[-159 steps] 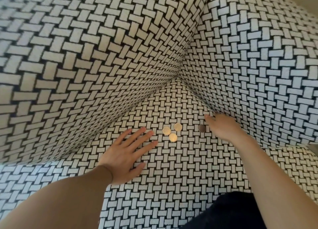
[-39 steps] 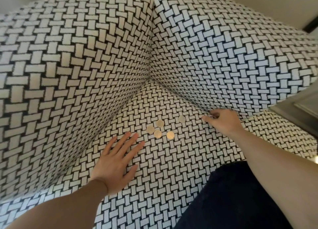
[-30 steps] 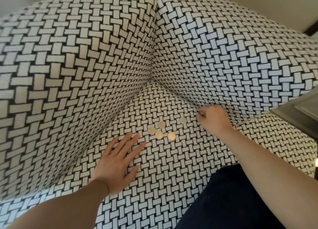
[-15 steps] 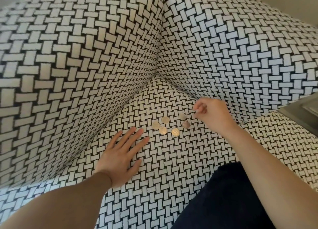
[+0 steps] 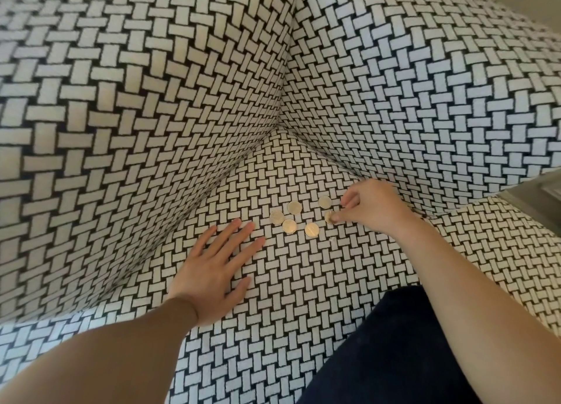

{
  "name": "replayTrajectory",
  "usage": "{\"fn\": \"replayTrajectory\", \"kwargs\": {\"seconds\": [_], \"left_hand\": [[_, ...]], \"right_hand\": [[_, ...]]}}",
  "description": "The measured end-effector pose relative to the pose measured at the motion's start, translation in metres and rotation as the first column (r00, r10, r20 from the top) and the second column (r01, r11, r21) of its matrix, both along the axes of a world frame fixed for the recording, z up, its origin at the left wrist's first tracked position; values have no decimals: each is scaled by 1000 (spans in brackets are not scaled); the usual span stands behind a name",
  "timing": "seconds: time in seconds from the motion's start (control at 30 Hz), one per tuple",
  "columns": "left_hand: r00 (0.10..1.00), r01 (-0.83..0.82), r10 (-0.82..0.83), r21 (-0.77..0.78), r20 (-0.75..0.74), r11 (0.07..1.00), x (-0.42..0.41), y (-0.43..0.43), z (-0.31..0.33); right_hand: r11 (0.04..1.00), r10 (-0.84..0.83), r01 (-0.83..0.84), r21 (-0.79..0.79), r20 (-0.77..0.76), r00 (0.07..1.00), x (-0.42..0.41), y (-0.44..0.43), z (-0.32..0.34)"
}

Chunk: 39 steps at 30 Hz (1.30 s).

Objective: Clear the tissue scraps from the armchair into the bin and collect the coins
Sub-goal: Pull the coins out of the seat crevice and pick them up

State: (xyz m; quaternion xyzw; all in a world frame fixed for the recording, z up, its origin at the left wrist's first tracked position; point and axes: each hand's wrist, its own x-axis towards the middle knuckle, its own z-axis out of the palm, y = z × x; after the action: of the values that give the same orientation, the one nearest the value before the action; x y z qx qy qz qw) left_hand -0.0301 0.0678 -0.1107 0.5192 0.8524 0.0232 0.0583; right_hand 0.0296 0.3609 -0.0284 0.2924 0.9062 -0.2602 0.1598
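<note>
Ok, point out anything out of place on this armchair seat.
Six coins lie scattered loose on the seat cushion near the back corner, odd on a chair. The right hand touches the nearest one; the left hand rests flat beside them.

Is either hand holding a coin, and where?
The left hand lies flat, empty. The right hand has fingers touching one coin at its right edge on the seat; a pinch cannot be told.

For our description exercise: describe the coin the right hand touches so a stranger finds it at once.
On the armchair seat near its back corner lie six coins. The coin at the right is the only one under a fingertip of the right hand.
</note>
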Motion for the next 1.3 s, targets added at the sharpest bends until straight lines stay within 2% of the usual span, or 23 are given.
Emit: {"fn": "replayTrajectory", "kwargs": {"seconds": [0.1, 0.27, 0.37, 0.4, 0.47, 0.53, 0.57, 0.7, 0.87, 0.93, 1.07, 1.2, 1.3], "left_hand": [[1000, 1, -1, -6, -1, 1000, 0, 0, 0], [1000, -2, 2, -20, 5, 1000, 0, 0, 0], [1000, 0, 1, -22, 13, 1000, 0, 0, 0], [1000, 0, 1, -23, 12, 1000, -1, 0, 0], [1000, 2, -1, -23, 12, 1000, -1, 0, 0], [1000, 1, -1, -26, 11, 1000, -1, 1, 0], [1000, 2, -2, -27, 7, 1000, -1, 0, 0], [1000, 5, -5, -41, 6, 999, -1, 0, 0], [1000, 0, 0, -38, 0, 999, -1, 0, -1], [1000, -4, 4, -47, 10, 999, -1, -1, -1], [1000, -6, 6, -56, 9, 998, 0, 0, -2], [1000, -12, 12, -59, 6, 998, -1, -2, -3], [1000, -9, 9, -50, 12, 999, 0, -1, -2]], "right_hand": [[1000, 0, -1, -24, -21, 1000, -4, -5, -5], [975, 111, -130, -179, -115, 987, -12, -21, -8], [998, -52, 45, -38, -210, 976, -18, -13, -1], [991, -116, 126, 40, -190, 975, -18, -5, 2], [967, -173, 164, 195, 31, 984, -11, 16, 6], [964, -234, 181, 195, 293, 927, 0, 34, 8], [964, -260, 219, 150, 365, 894, 6, 42, 6], [962, -246, 272, 7, 456, 856, 15, 60, -3], [971, -234, 229, 74, 504, 832, 9, 56, -21], [977, -207, 203, 62, 487, 848, 10, 56, -27], [962, -258, 274, 9, 363, 895, 19, 59, -34], [966, -212, 174, 192, 201, 956, 30, 48, -38], [948, -197, 132, 290, 208, 958, 31, 49, -34]]}}
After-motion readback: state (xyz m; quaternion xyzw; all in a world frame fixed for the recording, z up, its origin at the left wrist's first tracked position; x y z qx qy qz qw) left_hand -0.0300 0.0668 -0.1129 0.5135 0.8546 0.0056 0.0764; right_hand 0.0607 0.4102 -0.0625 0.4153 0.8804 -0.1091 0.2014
